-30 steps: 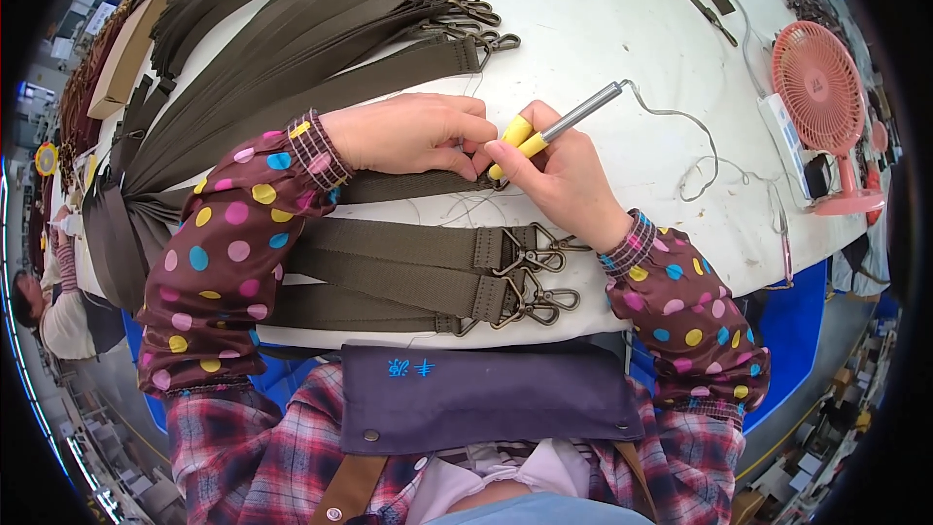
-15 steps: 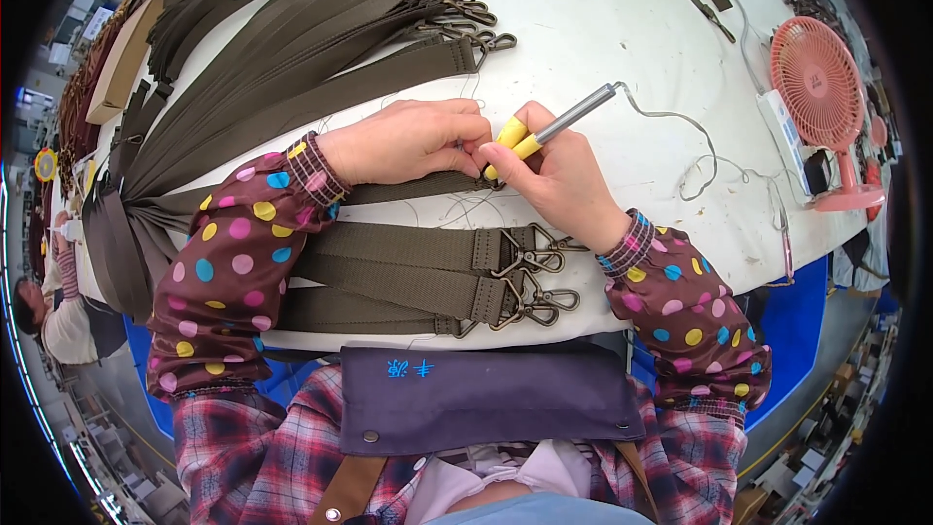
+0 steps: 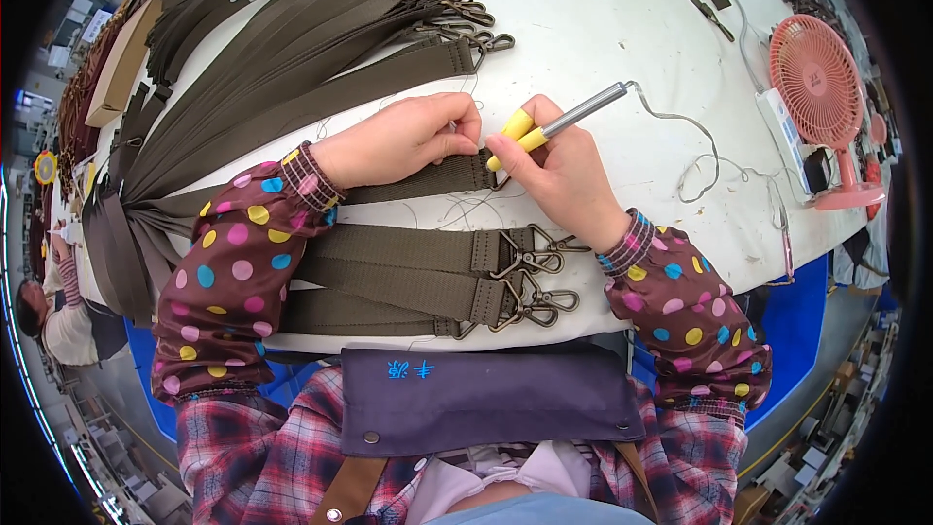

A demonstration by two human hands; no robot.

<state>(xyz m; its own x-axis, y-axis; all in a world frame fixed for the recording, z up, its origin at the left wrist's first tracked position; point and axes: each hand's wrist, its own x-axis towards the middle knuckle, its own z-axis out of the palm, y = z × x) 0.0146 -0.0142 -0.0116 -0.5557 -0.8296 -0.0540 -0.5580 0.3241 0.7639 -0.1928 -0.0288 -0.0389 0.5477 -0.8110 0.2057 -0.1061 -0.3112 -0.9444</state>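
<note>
My right hand (image 3: 569, 170) grips a corded pen-like tool (image 3: 586, 109) with a silver barrel and yellow front part. Its tip points down and left at the stitched end of a dark olive webbing strap (image 3: 428, 180). Yellow wrapping covers a fingertip of that hand. Just left of it, my left hand (image 3: 403, 139) hovers above the same strap, thumb and forefinger pinched together; whatever they pinch is too small to make out. Loose dark threads lie around the strap. Closer to me rest several finished-looking straps (image 3: 398, 251) with bronze snap hooks (image 3: 535, 306) at their right ends.
Beyond my left hand, a fanned bundle of straps (image 3: 292, 68) with metal hooks covers the white table (image 3: 603, 29). A pink fan (image 3: 816, 83) and white power strip (image 3: 783, 136) stand at the right, with the tool's cord (image 3: 714, 151) trailing between. Another person (image 3: 63, 316) sits far left.
My left hand has drawn slightly left and up from the strap's end, opening a gap between the hands. The tool has shifted a little right, and more of the strap end shows.
</note>
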